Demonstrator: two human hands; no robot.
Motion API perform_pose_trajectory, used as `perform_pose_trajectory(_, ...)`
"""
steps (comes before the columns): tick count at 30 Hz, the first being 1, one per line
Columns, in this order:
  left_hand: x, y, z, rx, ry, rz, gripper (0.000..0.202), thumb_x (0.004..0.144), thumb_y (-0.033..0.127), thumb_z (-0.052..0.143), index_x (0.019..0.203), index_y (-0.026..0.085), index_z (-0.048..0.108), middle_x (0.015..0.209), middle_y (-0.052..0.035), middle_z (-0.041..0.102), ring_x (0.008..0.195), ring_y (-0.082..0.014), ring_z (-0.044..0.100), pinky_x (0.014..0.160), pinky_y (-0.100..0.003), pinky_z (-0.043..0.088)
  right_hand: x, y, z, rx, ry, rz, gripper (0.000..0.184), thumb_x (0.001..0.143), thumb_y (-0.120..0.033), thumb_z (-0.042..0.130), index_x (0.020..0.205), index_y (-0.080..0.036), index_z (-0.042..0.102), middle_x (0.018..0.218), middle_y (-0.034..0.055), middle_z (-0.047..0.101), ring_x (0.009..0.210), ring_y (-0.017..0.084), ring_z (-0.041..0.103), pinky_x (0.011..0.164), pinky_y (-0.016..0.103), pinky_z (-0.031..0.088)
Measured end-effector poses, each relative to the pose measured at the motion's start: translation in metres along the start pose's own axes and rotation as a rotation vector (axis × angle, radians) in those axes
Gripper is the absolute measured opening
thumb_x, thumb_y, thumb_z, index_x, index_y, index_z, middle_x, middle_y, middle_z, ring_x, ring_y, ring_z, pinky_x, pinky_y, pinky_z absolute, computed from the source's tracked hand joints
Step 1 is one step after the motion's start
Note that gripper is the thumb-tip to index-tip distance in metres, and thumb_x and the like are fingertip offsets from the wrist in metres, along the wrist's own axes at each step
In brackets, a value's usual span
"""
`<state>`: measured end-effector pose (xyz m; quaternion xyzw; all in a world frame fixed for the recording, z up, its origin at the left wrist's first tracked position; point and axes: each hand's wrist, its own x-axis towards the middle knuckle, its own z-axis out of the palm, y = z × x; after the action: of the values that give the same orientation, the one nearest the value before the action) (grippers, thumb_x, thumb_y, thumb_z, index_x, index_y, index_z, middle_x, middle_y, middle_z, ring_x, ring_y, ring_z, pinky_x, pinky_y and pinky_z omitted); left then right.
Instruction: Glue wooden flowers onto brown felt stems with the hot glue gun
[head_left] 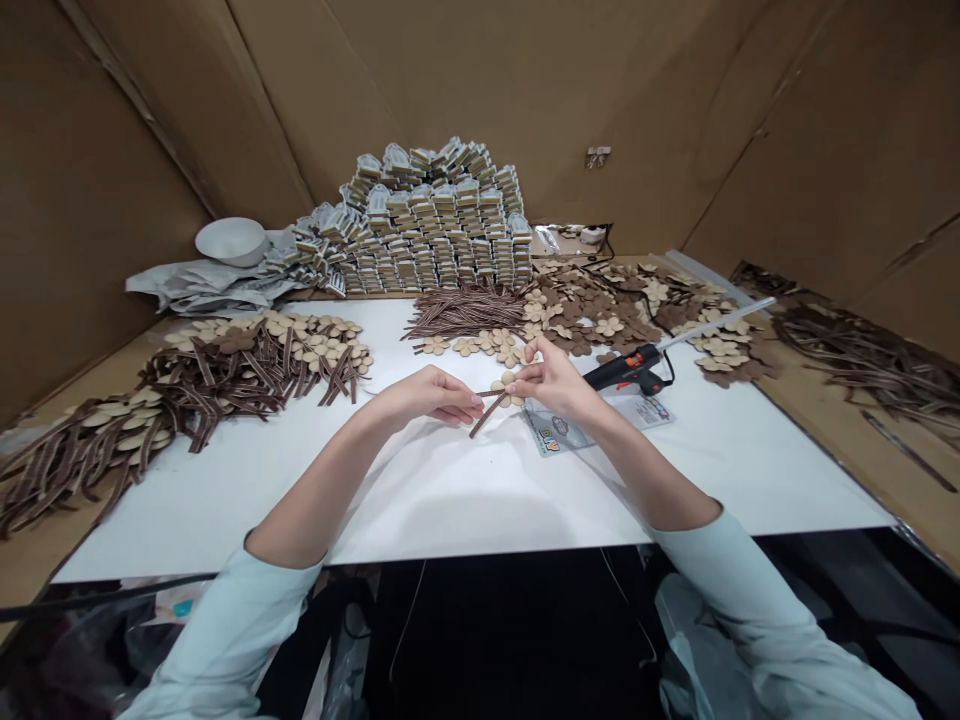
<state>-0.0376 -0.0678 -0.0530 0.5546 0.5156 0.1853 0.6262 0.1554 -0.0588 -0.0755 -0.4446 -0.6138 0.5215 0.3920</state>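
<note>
Inspection finds your left hand [429, 396] and right hand [551, 378] together above the bench [465, 490], fingertips nearly meeting. Both pinch two crossed brown ribbon strips [487, 410]. A wooden flower cutout [504, 393] sits at the crossing, against your right fingers [525, 368]. Just past your right hand lie a black hot glue gun [626, 367] and a printed card [559, 432]. Left of your left hand is a heap of loose ribbon strips [240, 370]. Ahead of both hands stands a stacked block of packaged items [431, 225].
</note>
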Motion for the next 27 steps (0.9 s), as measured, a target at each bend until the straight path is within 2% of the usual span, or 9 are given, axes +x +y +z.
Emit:
perform_pose_trajectory(7,-0.003,0.000,-0.006,0.078,-0.070,0.012,0.032,0.054,0.039,0.072,0.074,0.014,0.072,0.080,-0.0090,0.070,0.076,-0.0178,0.064,0.075,-0.028,0.048,0.000,0.002,0.002,-0.026,-0.023,-0.033,0.037,0.053,-0.021,0.058,0.073,-0.022,0.027,0.054,-0.0107,0.044,0.050,0.007,0.049,0.047,0.019,0.033)
perform_pose_trajectory(12,-0.003,0.000,-0.007,0.113,-0.079,0.036,0.034,0.056,0.041,0.070,0.077,0.014,0.071,0.085,-0.0085,0.069,0.081,-0.0186,0.062,0.074,-0.027,0.047,0.000,0.004,0.002,-0.046,-0.025,-0.045,0.037,0.053,-0.019,0.057,0.072,-0.023,0.025,0.056,-0.0101,0.043,0.052,0.008,0.049,0.048,0.020,0.035)
perform_pose_trajectory(16,0.000,0.000,0.001,0.139,-0.006,0.133,0.040,0.059,0.043,0.068,0.086,0.014,0.069,0.070,-0.0042,0.066,0.067,-0.0141,0.058,0.062,-0.024,0.044,-0.001,0.004,0.004,-0.117,-0.045,-0.066,0.036,0.055,-0.019,0.056,0.072,-0.023,0.025,0.058,-0.0086,0.045,0.053,0.009,0.051,0.047,0.021,0.036)
perform_pose_trajectory(19,0.003,-0.001,0.010,0.094,0.055,0.217,0.038,0.060,0.043,0.067,0.082,0.013,0.068,0.066,-0.0018,0.063,0.063,-0.0115,0.054,0.061,-0.023,0.041,-0.002,0.004,0.006,-0.200,-0.089,-0.090,0.033,0.057,-0.018,0.054,0.072,-0.023,0.024,0.056,-0.0084,0.045,0.051,0.009,0.050,0.047,0.021,0.034)
perform_pose_trajectory(23,0.007,-0.004,0.017,0.035,0.088,0.185,0.032,0.055,0.040,0.071,0.070,0.012,0.066,0.063,-0.0010,0.061,0.060,-0.0101,0.051,0.064,-0.024,0.040,-0.006,0.002,0.009,-0.291,-0.109,-0.135,0.031,0.060,-0.017,0.052,0.072,-0.023,0.023,0.054,-0.0089,0.045,0.049,0.009,0.046,0.047,0.021,0.032)
perform_pose_trajectory(27,0.008,-0.006,0.016,0.053,0.079,0.155,0.031,0.056,0.040,0.070,0.070,0.012,0.066,0.061,-0.0010,0.060,0.060,-0.0105,0.052,0.062,-0.024,0.040,-0.009,0.000,0.011,-0.348,-0.103,-0.149,0.030,0.061,-0.017,0.051,0.072,-0.023,0.024,0.055,-0.0080,0.045,0.050,0.010,0.046,0.048,0.022,0.031)
